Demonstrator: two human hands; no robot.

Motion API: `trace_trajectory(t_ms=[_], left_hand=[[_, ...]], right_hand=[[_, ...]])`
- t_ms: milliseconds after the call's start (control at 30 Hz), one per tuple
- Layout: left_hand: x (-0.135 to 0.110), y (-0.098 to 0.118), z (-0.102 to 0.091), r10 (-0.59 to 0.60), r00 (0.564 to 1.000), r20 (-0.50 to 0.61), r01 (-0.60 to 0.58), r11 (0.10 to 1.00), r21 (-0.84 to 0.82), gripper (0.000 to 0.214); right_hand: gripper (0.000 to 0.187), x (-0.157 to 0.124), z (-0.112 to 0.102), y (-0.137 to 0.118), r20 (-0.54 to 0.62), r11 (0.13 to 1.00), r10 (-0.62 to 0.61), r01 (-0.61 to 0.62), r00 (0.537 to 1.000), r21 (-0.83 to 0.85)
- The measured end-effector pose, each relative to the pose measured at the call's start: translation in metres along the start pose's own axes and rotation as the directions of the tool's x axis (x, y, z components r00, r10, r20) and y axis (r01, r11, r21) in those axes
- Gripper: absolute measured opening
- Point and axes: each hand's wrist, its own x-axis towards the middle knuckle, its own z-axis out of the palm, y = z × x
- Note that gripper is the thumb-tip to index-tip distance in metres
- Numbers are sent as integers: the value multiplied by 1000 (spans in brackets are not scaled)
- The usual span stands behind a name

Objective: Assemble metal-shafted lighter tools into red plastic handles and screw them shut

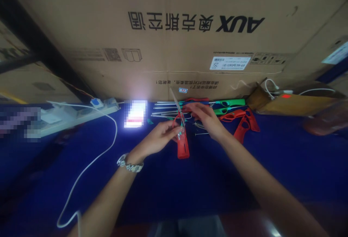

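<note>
In the middle of the head view, my left hand [170, 132] is closed on the body of a red long-nosed lighter [183, 148]. The lighter's metal tube points up and away, and its inner parts show along the handle. My right hand [205, 117] reaches over the lighter pile just beyond, fingers extended to the left and apart. Whether its fingertips touch anything is hidden. Under and beside that hand lie several long-nosed lighters, among them a green lighter [235, 102] and a red lighter [241, 128].
A large cardboard box [174, 48] walls off the back. At left, a white power strip [78, 117] trails a white cable [89, 171] across the blue cloth [206, 186]. A lit, blurred screen [136, 113] stands near my left hand. An open cardboard box [293, 103] sits at right.
</note>
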Motion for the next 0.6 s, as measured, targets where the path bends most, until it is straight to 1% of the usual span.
trace_trajectory(t_ms=[100,167,267,333,433,600], left_hand=[[-2,3,-1,17,998,55,-20,998,63,26],[-3,5,-1,23,997,71,-30,995,97,26],[-4,7,-1,25,998,57,-32,990,138,27],[-4,8,0,31,999,36,-36,988,152,28],[-5,10,0,44,999,17,-47,984,171,27],[-5,9,-1,42,998,43,-50,977,209,28]], right_hand=[[31,14,1,-9,148,999,27,-20,989,-43],[30,19,3,-12,186,997,51,-41,981,-58],[29,19,5,-11,183,998,61,-66,981,20],[29,17,5,-10,157,991,72,-88,985,100],[33,17,6,-7,124,976,109,-130,986,174],[36,19,11,-3,124,944,133,-164,983,287]])
